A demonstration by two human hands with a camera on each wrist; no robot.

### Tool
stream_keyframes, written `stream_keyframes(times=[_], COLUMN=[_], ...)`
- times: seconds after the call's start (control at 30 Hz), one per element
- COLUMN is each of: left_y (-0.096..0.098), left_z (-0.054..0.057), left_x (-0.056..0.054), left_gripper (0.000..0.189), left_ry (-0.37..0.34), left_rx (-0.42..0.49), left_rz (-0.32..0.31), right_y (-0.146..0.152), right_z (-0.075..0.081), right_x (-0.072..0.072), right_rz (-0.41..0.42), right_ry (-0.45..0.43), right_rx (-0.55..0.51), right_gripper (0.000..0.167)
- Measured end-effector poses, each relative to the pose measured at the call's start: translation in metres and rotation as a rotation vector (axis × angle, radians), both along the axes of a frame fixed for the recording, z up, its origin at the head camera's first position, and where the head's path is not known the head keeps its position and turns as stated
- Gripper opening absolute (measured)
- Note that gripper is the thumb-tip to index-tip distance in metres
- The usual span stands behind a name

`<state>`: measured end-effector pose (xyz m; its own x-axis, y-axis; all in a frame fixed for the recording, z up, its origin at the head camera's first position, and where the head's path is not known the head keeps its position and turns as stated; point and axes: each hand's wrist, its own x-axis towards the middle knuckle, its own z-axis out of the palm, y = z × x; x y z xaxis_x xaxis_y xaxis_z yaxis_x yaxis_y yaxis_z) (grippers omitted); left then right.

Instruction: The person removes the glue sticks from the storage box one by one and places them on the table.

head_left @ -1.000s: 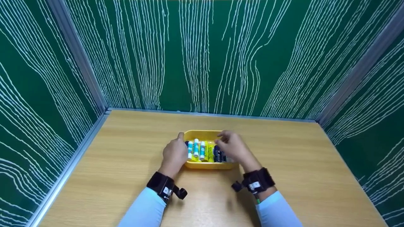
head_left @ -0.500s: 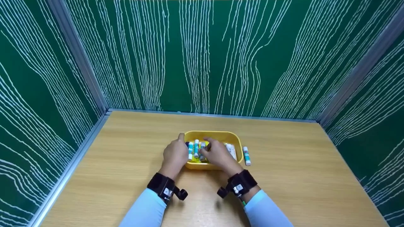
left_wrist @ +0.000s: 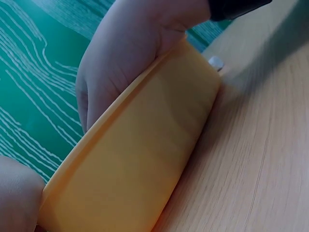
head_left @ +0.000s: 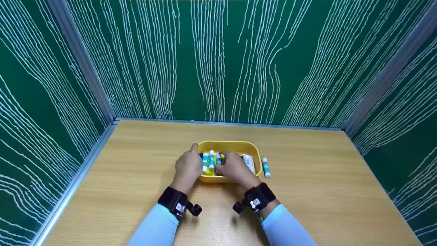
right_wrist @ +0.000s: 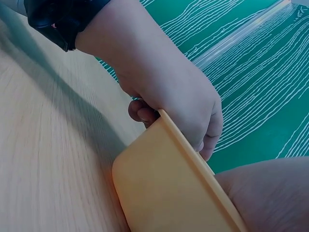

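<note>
A yellow plastic tub [head_left: 213, 179] full of glue sticks stands on the table. My left hand [head_left: 188, 165] grips its left end, with curled fingers outside below the rim in the right wrist view. My right hand [head_left: 235, 166] reaches over the front rim and pinches a teal-and-white glue stick [head_left: 218, 158] between thumb and fingers. Two similar glue sticks, one [head_left: 205, 162] at the left and another [head_left: 211, 160] beside it, lie on top of yellow ones. White sticks [head_left: 249, 163] show at the tub's right end. The right hand covers the middle of the contents.
A single teal-and-white glue stick [head_left: 266, 168] lies on the wooden table [head_left: 324, 184], just right of the tub. Green panels [head_left: 211, 61] with white wavy lines enclose the table at the back and sides. Both wrists wear black camera straps [head_left: 258, 198].
My right hand has moved left from the tub's right end to the glue sticks in the middle, uncovering the one on the table. The left hand keeps its grip on the tub.
</note>
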<state>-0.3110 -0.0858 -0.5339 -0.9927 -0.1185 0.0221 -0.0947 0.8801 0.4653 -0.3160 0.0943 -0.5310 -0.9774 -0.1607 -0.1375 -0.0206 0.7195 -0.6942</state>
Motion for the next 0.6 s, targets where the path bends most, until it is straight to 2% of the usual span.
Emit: stream_keyframes(times=[0.23,0.37,0.6], left_y=[0.0007,0.0011,0.0025], left_z=[-0.0008,0.0011,0.0038], left_x=[0.0006,0.0004,0.0003], left_gripper=[0.053,0.053,0.055], left_ry=[0.010,-0.011,-0.047], left_rx=[-0.006,0.003,0.016], left_rz=[-0.009,0.002,0.022], right_y=[0.0016,0.0009,0.0043], right_z=[-0.0003,-0.0002,0.0027], right_x=[0.0014,0.0005,0.0001], right_rz=[-0.002,-0.010,-0.015], right_ry=[-0.001,0.001,-0.024], right_rx=[0.026,0.040,-0.033], right_gripper=[0.064,0.058,0.049])
